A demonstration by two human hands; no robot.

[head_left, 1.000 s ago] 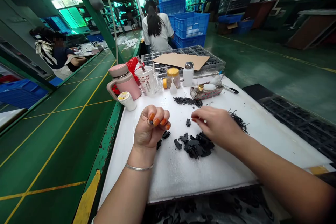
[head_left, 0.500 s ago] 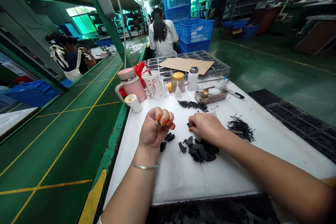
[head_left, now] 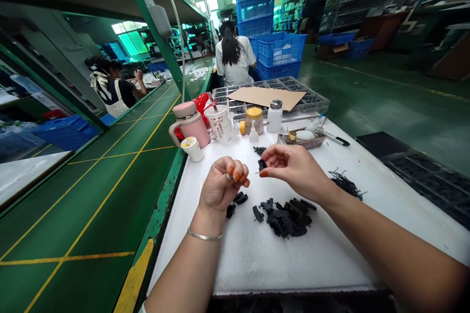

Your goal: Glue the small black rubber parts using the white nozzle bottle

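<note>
The right hand (head_left: 298,165) clamped its fingers on one black part (head_left: 261,165). The left hand (head_left: 219,188) pinched one dark piece (head_left: 231,177), fingers together.

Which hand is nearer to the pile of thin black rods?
Right. The right hand, holding a small black part, is just left of the pile of thin black rods; the left hand is farther left.

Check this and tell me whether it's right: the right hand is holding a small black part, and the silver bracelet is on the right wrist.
Not quite: the wrist is wrong. The head view shows the silver bracelet on the wrist of the left hand. The right hand is indeed holding a small black part.
</note>
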